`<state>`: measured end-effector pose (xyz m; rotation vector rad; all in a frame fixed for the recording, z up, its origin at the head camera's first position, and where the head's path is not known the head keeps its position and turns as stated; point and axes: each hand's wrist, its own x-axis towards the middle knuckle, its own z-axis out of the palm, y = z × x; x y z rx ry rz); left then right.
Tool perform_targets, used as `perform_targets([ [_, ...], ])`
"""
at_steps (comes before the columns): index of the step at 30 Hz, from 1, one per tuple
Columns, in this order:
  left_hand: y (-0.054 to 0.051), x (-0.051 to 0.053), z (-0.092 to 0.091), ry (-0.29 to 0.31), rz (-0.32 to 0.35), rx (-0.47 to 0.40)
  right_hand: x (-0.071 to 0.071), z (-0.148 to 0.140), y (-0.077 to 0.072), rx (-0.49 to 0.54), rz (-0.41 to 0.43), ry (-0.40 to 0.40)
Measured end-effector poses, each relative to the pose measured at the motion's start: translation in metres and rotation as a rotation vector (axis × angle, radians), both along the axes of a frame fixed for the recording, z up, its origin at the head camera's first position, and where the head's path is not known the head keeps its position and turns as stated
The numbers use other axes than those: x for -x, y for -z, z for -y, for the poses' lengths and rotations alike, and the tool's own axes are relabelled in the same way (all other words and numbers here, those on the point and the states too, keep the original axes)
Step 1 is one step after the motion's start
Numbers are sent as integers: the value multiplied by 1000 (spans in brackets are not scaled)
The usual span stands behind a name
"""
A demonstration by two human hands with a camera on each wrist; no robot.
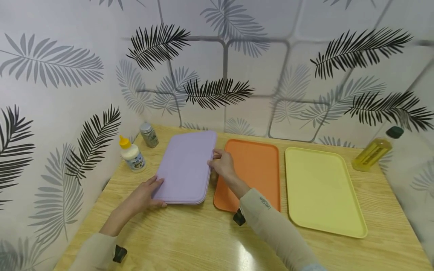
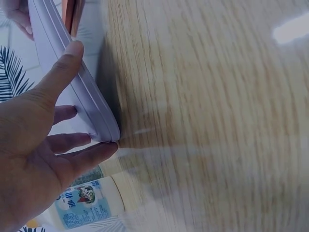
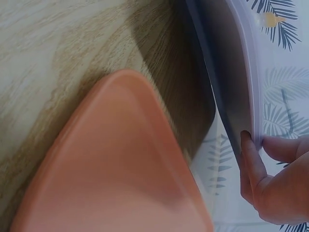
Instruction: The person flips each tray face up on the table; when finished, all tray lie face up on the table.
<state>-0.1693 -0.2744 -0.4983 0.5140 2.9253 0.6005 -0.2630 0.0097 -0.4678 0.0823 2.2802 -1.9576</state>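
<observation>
A lilac tray (image 1: 188,167) is tilted at the left of the table, its right side raised. Its rim looks doubled in the left wrist view, and I cannot tell if more than one tray is there. My right hand (image 1: 223,164) pinches the raised right edge, thumb on one face and fingers on the other (image 3: 253,159). At the near left corner my left hand (image 1: 147,195) holds the tray, thumb (image 2: 72,50) along the near rim and fingers against the left side. Beneath my right forearm lies an orange tray (image 1: 252,165), partly covered by the sleeve.
A yellow tray (image 1: 322,188) lies right of the orange one. Left of the lilac tray stand a white bottle with a yellow nozzle (image 1: 133,156) and a grey-lidded jar (image 1: 149,135). A bottle of yellow liquid (image 1: 373,152) is at the back right. A patterned wall (image 1: 251,67) borders the table.
</observation>
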Motion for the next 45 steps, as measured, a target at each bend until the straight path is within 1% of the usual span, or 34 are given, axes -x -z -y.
perform_targets([
  [4,-1,-1,0,-12,12,2,-1,-1,-5,36,1,-9],
  [7,-2,-3,-1,-30,45,-5,-2,-1,-7,57,4,-17],
  [11,-4,-6,-2,-44,64,-18,-1,-2,-12,62,3,-24],
  [16,-4,-8,-3,-47,40,-51,1,-2,-20,94,9,-25],
  [19,-4,-9,-2,-37,27,-64,1,-2,-26,123,17,-21],
  [24,-4,-11,-1,-20,7,-97,0,-3,-33,125,-9,-27],
  [27,-4,-15,-3,-35,4,-132,1,-4,-35,141,-24,-40],
  [30,-3,-20,-7,-64,-7,-173,2,-4,-38,157,-37,-45],
  [33,0,-26,-10,-84,-49,-196,3,-3,-39,151,-47,-49],
  [35,3,-28,-11,-90,-76,-201,2,-2,-41,148,-46,-51],
  [37,4,-30,-13,-94,-103,-201,3,-2,-43,145,-43,-56],
  [40,4,-33,-17,-109,-124,-215,4,0,-48,145,-42,-63],
  [42,4,-35,-20,-128,-126,-224,4,1,-51,148,-49,-66],
  [45,5,-38,-23,-168,-99,-254,3,4,-56,166,-49,-70],
])
